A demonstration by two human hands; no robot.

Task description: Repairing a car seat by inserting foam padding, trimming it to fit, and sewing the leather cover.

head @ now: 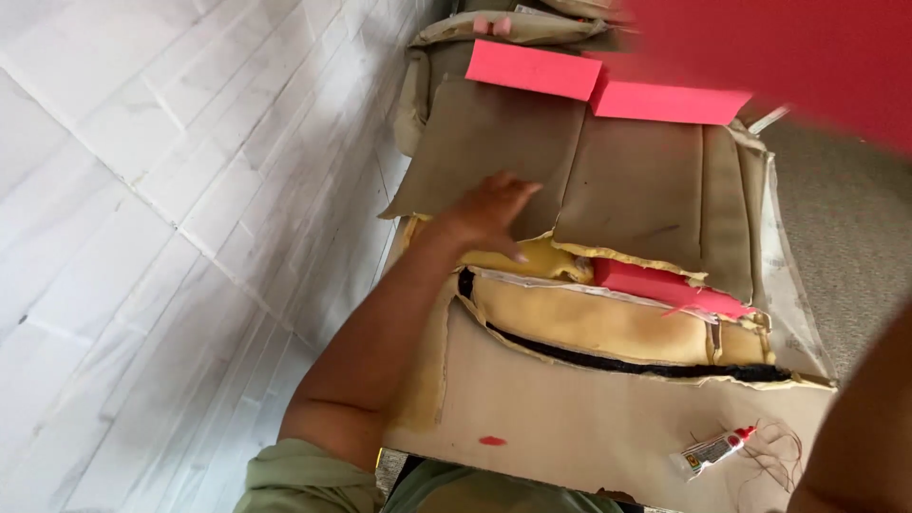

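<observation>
Pressing the torn tan seat cover (608,180), left hand (484,217) flat, fingers spread, holding nothing; right hand cropped, unreadable.

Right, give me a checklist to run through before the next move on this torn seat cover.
1. Left hand flat on the tan cover beside the tear: ok.
2. Yellow foam exposed along the tear: ok.
3. Pink strip tucked into the tear: ok.
4. Glue tube lying within view on the lower panel, red cap on: ok.
5. Right hand: only a forearm shows at the frame edge, so what it holds: cannot tell.
6. Pink sheets lying at the top of the cover: ok.
</observation>
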